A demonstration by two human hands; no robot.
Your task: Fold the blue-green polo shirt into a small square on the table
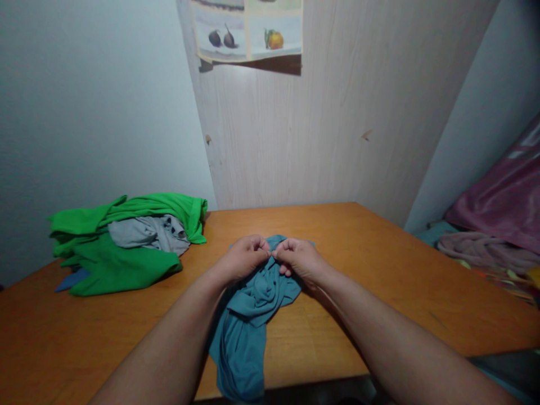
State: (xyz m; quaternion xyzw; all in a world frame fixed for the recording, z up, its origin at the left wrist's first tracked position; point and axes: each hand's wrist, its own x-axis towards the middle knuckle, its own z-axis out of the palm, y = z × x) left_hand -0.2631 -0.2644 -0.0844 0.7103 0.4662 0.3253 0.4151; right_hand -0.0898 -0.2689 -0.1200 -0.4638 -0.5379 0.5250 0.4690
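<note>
A crumpled teal garment lies in the middle of the wooden table and hangs over its near edge. My left hand and my right hand meet side by side at the garment's far end. Both hands are closed in a pinch on the teal fabric, knuckles almost touching. My forearms reach in from the bottom of the view and cover part of the cloth.
A pile of green clothes with a grey garment on top sits at the table's left, a blue piece peeking from under it. Purple and pink fabrics lie off to the right. A wooden panel with fruit pictures stands behind.
</note>
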